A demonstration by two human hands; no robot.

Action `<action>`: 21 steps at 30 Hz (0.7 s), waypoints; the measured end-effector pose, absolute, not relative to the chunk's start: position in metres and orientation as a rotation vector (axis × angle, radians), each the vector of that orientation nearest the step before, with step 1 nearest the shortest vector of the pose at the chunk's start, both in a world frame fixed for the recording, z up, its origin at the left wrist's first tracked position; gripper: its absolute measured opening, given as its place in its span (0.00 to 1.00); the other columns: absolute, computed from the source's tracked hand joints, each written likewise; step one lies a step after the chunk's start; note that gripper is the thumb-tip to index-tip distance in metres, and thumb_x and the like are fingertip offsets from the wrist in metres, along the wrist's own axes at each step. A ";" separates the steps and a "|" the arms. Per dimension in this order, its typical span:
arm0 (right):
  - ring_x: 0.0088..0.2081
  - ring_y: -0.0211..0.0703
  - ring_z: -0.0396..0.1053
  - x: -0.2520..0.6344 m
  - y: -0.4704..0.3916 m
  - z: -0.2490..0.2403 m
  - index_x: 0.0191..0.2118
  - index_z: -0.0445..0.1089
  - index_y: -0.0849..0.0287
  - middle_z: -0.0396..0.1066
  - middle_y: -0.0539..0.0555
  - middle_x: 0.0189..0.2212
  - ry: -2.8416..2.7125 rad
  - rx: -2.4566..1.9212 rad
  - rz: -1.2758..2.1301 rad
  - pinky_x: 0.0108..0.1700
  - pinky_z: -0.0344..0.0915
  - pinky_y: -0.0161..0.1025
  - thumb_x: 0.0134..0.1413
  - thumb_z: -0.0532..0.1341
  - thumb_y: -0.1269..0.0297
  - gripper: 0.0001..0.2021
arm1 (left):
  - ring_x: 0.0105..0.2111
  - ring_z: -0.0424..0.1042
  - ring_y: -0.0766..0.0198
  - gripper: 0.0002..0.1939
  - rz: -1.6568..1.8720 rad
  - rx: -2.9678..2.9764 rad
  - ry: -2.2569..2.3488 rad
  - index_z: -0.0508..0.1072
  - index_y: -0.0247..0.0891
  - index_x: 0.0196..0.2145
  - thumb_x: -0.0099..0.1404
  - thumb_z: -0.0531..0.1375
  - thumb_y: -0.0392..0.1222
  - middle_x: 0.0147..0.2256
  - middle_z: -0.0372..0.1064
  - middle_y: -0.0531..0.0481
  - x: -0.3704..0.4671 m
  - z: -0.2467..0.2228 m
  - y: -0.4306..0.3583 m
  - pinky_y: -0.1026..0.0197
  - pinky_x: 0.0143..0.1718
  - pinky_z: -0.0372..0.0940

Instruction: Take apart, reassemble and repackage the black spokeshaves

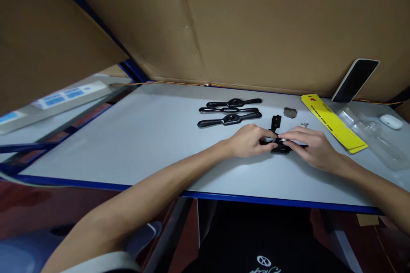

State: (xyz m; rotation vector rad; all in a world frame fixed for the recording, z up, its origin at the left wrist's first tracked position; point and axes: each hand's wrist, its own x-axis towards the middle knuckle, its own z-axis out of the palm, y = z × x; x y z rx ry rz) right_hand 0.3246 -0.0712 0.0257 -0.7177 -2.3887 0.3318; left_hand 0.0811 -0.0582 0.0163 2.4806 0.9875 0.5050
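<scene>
My left hand (248, 141) is closed on a black spokeshave (281, 150) at the right of the table, gripping its left handle. My right hand (315, 147) pinches a small silvery piece, probably a screw (283, 140), against the middle of that spokeshave. The fingers partly hide the tool. Just behind it lies a small black part (276, 123) on the table. Near the right fingers are loose metal screws (304, 124), and farther back some dark flat blades (290, 112). Several black spokeshaves (231, 119) lie in rows to the left, beyond my left hand.
A yellow printed card (335, 123) lies right of my hands, beside clear plastic packaging (389, 149) and a white earbud case (391, 121). A phone (355, 80) leans on the cardboard wall (256, 30). The table's blue edge (256, 198) runs below my forearms.
</scene>
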 end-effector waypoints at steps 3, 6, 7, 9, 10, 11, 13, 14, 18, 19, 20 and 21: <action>0.41 0.46 0.76 0.325 -0.069 0.023 0.48 0.78 0.55 0.80 0.55 0.40 -2.432 -0.683 0.336 0.45 0.73 0.48 0.69 0.59 0.66 0.10 | 0.22 0.62 0.67 0.20 0.503 2.477 0.979 0.81 0.39 0.47 0.70 0.55 0.51 0.25 0.74 0.52 0.081 0.016 -0.058 0.63 0.30 0.55; 0.43 0.47 0.76 0.326 -0.068 0.023 0.46 0.79 0.53 0.80 0.55 0.40 -2.483 -0.689 0.376 0.46 0.72 0.48 0.70 0.57 0.65 0.12 | 0.23 0.64 0.67 0.19 0.494 2.469 0.971 0.81 0.39 0.48 0.70 0.55 0.51 0.28 0.76 0.51 0.081 0.016 -0.058 0.63 0.31 0.56; 0.43 0.47 0.75 0.326 -0.068 0.024 0.47 0.79 0.53 0.80 0.55 0.41 -2.493 -0.695 0.391 0.46 0.72 0.48 0.70 0.56 0.65 0.12 | 0.23 0.64 0.67 0.19 0.490 2.465 0.971 0.81 0.39 0.48 0.70 0.55 0.50 0.29 0.76 0.51 0.081 0.017 -0.058 0.63 0.31 0.56; 0.44 0.47 0.75 0.326 -0.069 0.025 0.47 0.79 0.53 0.79 0.55 0.41 -2.515 -0.691 0.413 0.47 0.71 0.47 0.71 0.56 0.65 0.13 | 0.23 0.63 0.67 0.19 0.482 2.460 0.979 0.81 0.40 0.48 0.70 0.55 0.50 0.29 0.76 0.52 0.081 0.017 -0.058 0.63 0.31 0.56; 0.44 0.47 0.74 0.326 -0.069 0.025 0.47 0.79 0.54 0.78 0.56 0.41 -2.526 -0.687 0.419 0.47 0.71 0.47 0.71 0.55 0.65 0.13 | 0.23 0.63 0.68 0.19 0.480 2.459 0.985 0.81 0.40 0.48 0.70 0.55 0.50 0.28 0.75 0.52 0.082 0.017 -0.058 0.63 0.31 0.55; 0.44 0.47 0.74 0.326 -0.070 0.025 0.47 0.78 0.55 0.77 0.57 0.41 -2.535 -0.688 0.420 0.47 0.71 0.47 0.71 0.55 0.65 0.13 | 0.23 0.62 0.68 0.19 0.478 2.459 0.992 0.81 0.40 0.48 0.70 0.56 0.50 0.27 0.74 0.52 0.082 0.018 -0.058 0.63 0.30 0.54; 0.44 0.46 0.73 0.325 -0.070 0.025 0.47 0.78 0.56 0.75 0.58 0.42 -2.548 -0.710 0.411 0.47 0.71 0.46 0.72 0.54 0.65 0.13 | 0.22 0.60 0.68 0.19 0.471 2.463 1.001 0.81 0.40 0.47 0.70 0.56 0.50 0.25 0.72 0.54 0.082 0.018 -0.059 0.64 0.29 0.53; 0.44 0.46 0.72 0.325 -0.070 0.024 0.48 0.77 0.57 0.74 0.59 0.43 -2.553 -0.720 0.402 0.47 0.71 0.45 0.72 0.54 0.65 0.13 | 0.22 0.59 0.68 0.19 0.469 2.466 1.002 0.81 0.40 0.47 0.70 0.56 0.51 0.24 0.71 0.54 0.082 0.018 -0.059 0.64 0.29 0.52; 0.41 0.46 0.72 0.322 -0.071 0.022 0.46 0.75 0.60 0.72 0.59 0.41 -2.589 -0.742 0.296 0.45 0.71 0.45 0.72 0.53 0.67 0.13 | 0.21 0.59 0.68 0.19 0.463 2.472 1.017 0.81 0.40 0.47 0.70 0.56 0.51 0.22 0.68 0.55 0.083 0.018 -0.059 0.64 0.29 0.52; 0.40 0.46 0.71 0.321 -0.073 0.022 0.45 0.75 0.61 0.73 0.59 0.40 -2.602 -0.747 0.244 0.45 0.71 0.46 0.72 0.53 0.68 0.13 | 0.21 0.58 0.68 0.19 0.463 2.469 1.024 0.81 0.40 0.46 0.70 0.56 0.51 0.22 0.67 0.56 0.083 0.018 -0.060 0.64 0.28 0.52; 0.40 0.47 0.71 0.320 -0.074 0.022 0.44 0.75 0.61 0.73 0.59 0.39 -2.617 -0.752 0.183 0.44 0.71 0.46 0.72 0.52 0.69 0.13 | 0.21 0.58 0.68 0.19 0.463 2.465 1.031 0.81 0.40 0.46 0.70 0.55 0.51 0.21 0.67 0.56 0.083 0.018 -0.060 0.64 0.28 0.51; 0.39 0.47 0.71 0.319 -0.075 0.022 0.43 0.75 0.61 0.73 0.59 0.38 -2.634 -0.749 0.116 0.44 0.70 0.46 0.72 0.52 0.70 0.13 | 0.21 0.58 0.68 0.19 0.464 2.461 1.038 0.81 0.40 0.46 0.69 0.56 0.51 0.21 0.66 0.56 0.084 0.019 -0.060 0.64 0.28 0.51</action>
